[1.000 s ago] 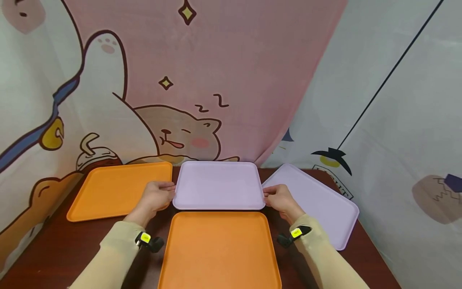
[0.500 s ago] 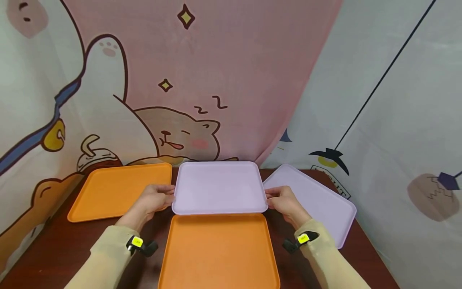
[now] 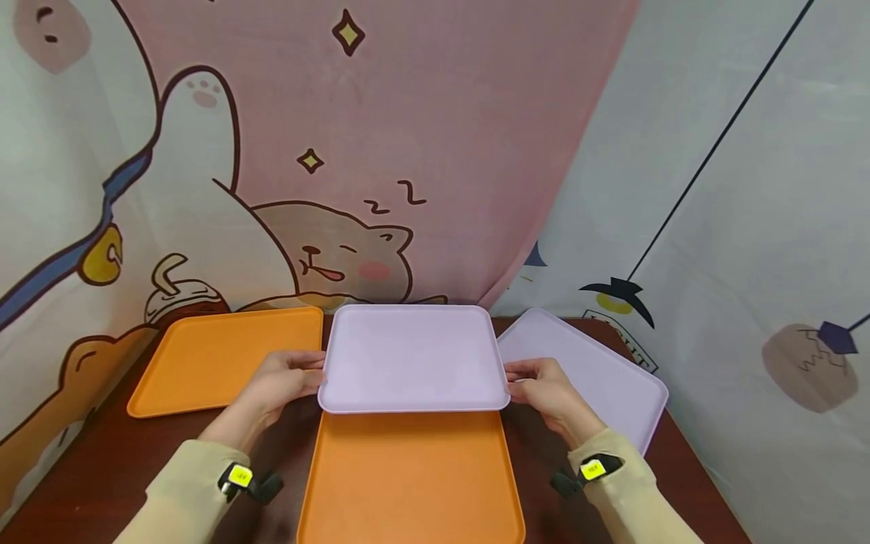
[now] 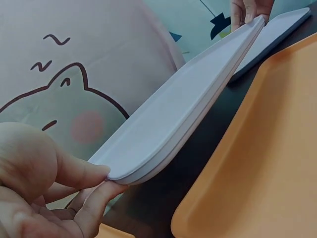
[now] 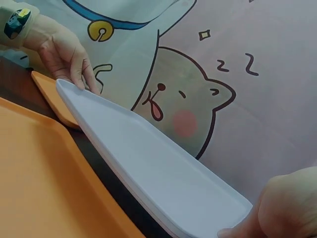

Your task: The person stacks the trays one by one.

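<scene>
A person holds a lilac tray (image 3: 413, 359) by its two short sides, lifted clear of the dark counter (image 3: 102, 468). The left hand (image 3: 275, 385) pinches the left rim between thumb and curled fingers (image 4: 91, 198); the right hand (image 3: 544, 389) grips the right rim the same way. Over the last second the tray has come toward the person, and its near edge now overlaps the far end of the near orange tray (image 3: 411, 483), suggesting it is being carried over it. The tray's long axis runs left to right, face up. Another orange tray (image 3: 217, 355) and a second lilac tray (image 3: 605, 378) lie on either side.
</scene>
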Available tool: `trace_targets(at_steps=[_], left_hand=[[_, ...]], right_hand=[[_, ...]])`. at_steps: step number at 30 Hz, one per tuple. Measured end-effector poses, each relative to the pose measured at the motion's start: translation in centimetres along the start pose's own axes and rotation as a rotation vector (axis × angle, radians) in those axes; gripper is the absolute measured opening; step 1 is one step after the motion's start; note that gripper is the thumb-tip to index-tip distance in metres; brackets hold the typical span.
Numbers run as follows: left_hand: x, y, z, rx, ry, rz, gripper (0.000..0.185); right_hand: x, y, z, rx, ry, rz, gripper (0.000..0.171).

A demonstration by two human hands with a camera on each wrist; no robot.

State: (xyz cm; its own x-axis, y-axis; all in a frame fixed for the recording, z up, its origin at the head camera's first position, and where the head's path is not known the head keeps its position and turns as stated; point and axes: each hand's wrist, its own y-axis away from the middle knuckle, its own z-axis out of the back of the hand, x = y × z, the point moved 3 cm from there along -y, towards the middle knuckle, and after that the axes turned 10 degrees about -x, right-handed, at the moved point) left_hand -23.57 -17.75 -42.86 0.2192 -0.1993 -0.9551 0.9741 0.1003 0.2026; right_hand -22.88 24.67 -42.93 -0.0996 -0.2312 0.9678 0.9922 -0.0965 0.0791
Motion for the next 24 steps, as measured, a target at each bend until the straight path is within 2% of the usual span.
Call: trace_targets(at_steps=[6,13,24], left_hand=[[0.0,1.3,0.2,-0.001,-0.010,-0.015,0.047],[1.0,2.3,0.7,0.001,-0.010,-0.020,0.050],[1.2,4.0,0.8,0.002,0.010,-0.022,0.050]], right_hand=[[0.2,1.4,0.3,0.017,-0.035,0.000,0.043],[0.3,2.9,0.4,0.038,-0.068,0.000,0.045],[0.2,4.6,0.8,0.016,-0.027,0.007,0.044]])
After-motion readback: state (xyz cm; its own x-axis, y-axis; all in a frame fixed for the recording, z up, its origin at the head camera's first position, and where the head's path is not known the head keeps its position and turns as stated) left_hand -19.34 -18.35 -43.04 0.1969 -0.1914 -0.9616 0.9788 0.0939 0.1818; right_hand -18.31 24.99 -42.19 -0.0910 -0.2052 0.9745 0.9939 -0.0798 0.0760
